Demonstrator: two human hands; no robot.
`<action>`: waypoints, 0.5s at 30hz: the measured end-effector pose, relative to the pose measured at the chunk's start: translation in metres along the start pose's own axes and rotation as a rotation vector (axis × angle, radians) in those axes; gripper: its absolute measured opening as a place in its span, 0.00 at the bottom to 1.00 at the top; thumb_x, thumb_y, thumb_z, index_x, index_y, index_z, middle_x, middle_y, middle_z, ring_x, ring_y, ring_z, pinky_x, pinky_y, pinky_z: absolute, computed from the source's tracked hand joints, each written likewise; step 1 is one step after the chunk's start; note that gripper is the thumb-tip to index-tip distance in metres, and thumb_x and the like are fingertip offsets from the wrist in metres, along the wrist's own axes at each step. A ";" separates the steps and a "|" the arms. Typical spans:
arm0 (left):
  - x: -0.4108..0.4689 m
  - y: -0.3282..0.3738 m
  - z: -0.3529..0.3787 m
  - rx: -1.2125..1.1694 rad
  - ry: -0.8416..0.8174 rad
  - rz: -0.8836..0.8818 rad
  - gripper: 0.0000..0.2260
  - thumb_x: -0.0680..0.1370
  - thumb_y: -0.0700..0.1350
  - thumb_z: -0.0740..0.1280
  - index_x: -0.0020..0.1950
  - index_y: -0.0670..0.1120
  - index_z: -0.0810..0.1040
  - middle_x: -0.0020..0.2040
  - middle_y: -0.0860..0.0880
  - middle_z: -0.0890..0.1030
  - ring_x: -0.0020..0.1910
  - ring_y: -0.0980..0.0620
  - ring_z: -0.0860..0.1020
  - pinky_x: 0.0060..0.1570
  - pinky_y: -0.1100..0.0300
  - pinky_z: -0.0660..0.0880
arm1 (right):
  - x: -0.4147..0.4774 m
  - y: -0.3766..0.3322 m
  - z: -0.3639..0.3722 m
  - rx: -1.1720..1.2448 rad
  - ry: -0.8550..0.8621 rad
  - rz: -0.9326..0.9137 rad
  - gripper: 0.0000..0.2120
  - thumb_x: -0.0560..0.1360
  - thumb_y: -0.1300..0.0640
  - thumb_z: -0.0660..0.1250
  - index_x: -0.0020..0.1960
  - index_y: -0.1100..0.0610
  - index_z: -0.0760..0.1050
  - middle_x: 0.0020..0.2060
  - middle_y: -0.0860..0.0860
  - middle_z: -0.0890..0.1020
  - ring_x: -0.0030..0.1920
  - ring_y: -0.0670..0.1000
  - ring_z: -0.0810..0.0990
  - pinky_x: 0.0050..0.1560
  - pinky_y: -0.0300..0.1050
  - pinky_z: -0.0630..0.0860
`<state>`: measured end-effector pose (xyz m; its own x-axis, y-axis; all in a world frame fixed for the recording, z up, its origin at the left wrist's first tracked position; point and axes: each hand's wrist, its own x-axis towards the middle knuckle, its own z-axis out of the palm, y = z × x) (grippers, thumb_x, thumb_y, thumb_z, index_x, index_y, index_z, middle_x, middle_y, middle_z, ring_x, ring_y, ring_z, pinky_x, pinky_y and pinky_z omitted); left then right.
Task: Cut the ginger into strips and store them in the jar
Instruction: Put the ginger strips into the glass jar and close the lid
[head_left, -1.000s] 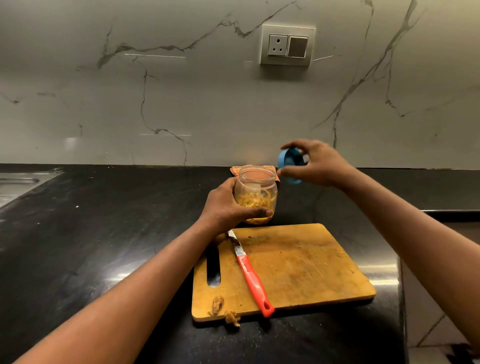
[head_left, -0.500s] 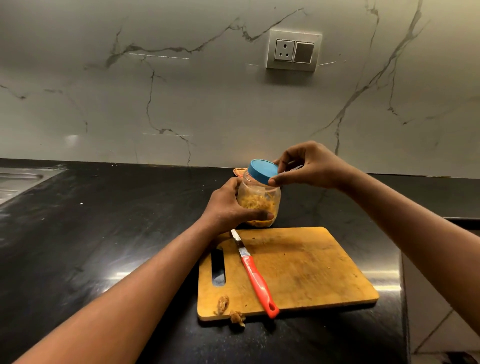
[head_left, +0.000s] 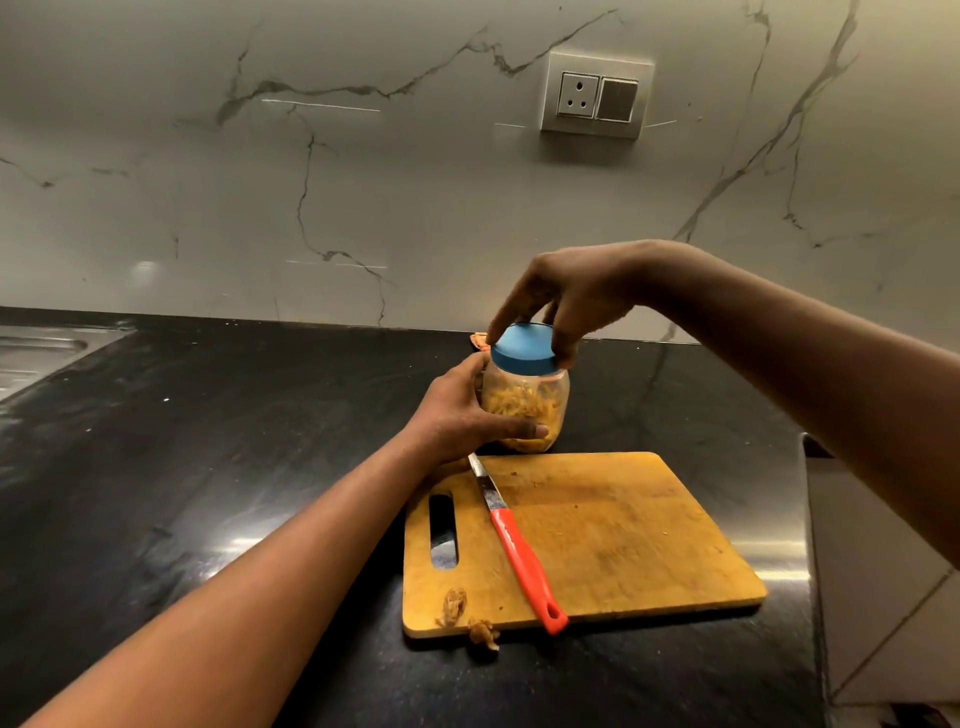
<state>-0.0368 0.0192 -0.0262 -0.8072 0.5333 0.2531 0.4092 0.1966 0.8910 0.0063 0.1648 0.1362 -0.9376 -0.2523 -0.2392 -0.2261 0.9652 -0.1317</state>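
Note:
A clear jar (head_left: 530, 405) holding yellow ginger strips stands on the black counter just behind the wooden cutting board (head_left: 613, 540). My left hand (head_left: 457, 415) wraps around the jar's left side and front. A blue lid (head_left: 522, 349) sits on top of the jar, and my right hand (head_left: 566, 296) grips the lid from above with fingers spread around its rim. A red-handled knife (head_left: 514, 545) lies on the board, blade pointing toward the jar. Two ginger scraps (head_left: 454, 605) lie at the board's front left corner.
The black counter (head_left: 208, 467) ends at a drop on the right side. A steel sink drainboard (head_left: 36, 353) sits at the far left. An orange object (head_left: 479, 340) peeks out behind the jar. A wall socket (head_left: 595, 96) is mounted on the marble backsplash.
My right hand brought the blue lid from beside the jar onto its mouth and now presses on it from above. My left hand kept holding the jar.

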 end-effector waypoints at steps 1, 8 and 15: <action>0.000 0.000 0.000 -0.011 -0.003 -0.002 0.37 0.66 0.47 0.80 0.71 0.52 0.67 0.60 0.57 0.75 0.59 0.57 0.75 0.51 0.68 0.74 | 0.002 -0.002 -0.001 0.002 -0.011 0.020 0.32 0.66 0.67 0.74 0.62 0.40 0.75 0.61 0.50 0.78 0.56 0.53 0.79 0.49 0.48 0.81; 0.000 0.000 0.001 -0.060 -0.043 -0.026 0.35 0.67 0.45 0.80 0.70 0.54 0.67 0.57 0.59 0.75 0.59 0.57 0.76 0.58 0.60 0.76 | 0.004 -0.007 -0.003 0.094 -0.011 0.144 0.28 0.66 0.60 0.77 0.64 0.47 0.75 0.48 0.46 0.74 0.50 0.56 0.80 0.44 0.51 0.83; 0.000 0.001 0.001 -0.030 -0.046 -0.025 0.37 0.67 0.47 0.80 0.72 0.52 0.67 0.62 0.53 0.76 0.61 0.54 0.76 0.59 0.57 0.77 | 0.007 -0.008 0.005 0.086 0.038 0.214 0.34 0.66 0.47 0.76 0.70 0.48 0.68 0.55 0.48 0.69 0.53 0.56 0.79 0.40 0.47 0.83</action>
<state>-0.0362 0.0204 -0.0259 -0.7963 0.5659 0.2137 0.3758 0.1859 0.9079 0.0034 0.1548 0.1306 -0.9714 -0.0381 -0.2344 0.0008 0.9865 -0.1636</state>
